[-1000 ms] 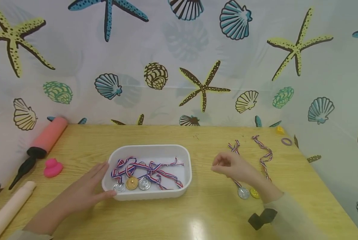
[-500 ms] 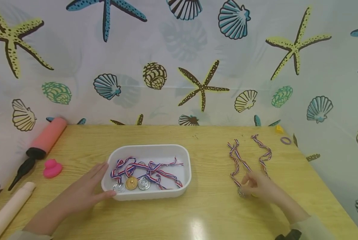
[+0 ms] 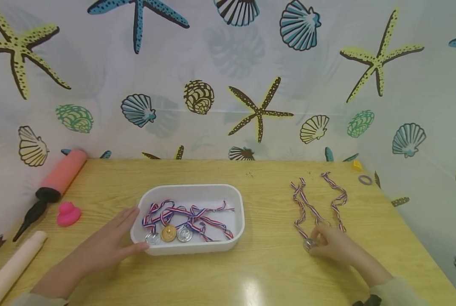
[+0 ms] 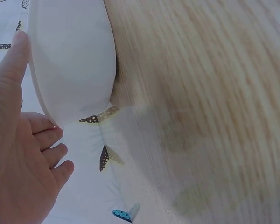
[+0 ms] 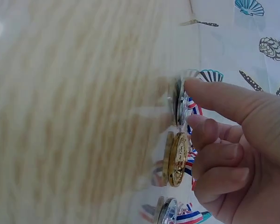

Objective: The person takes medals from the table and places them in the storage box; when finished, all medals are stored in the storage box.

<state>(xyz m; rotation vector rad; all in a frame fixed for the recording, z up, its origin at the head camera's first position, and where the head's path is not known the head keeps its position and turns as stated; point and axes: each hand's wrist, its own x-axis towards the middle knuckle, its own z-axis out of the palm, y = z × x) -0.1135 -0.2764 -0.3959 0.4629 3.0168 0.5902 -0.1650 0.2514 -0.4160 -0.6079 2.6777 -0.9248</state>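
Right hand (image 3: 333, 245): fingers curled, pinching the silver medal (image 3: 308, 245) on the table (image 3: 266, 272); a second ago it was raised near the ribbon tops, half a second ago already at the medal. Gold medal (image 5: 177, 158) just beside, ribbons (image 3: 304, 204) trailing away.
Left hand (image 3: 105, 242): flat, fingers straight against the white tray (image 3: 239, 212), unchanged. Tray holds three medals (image 3: 168, 233).
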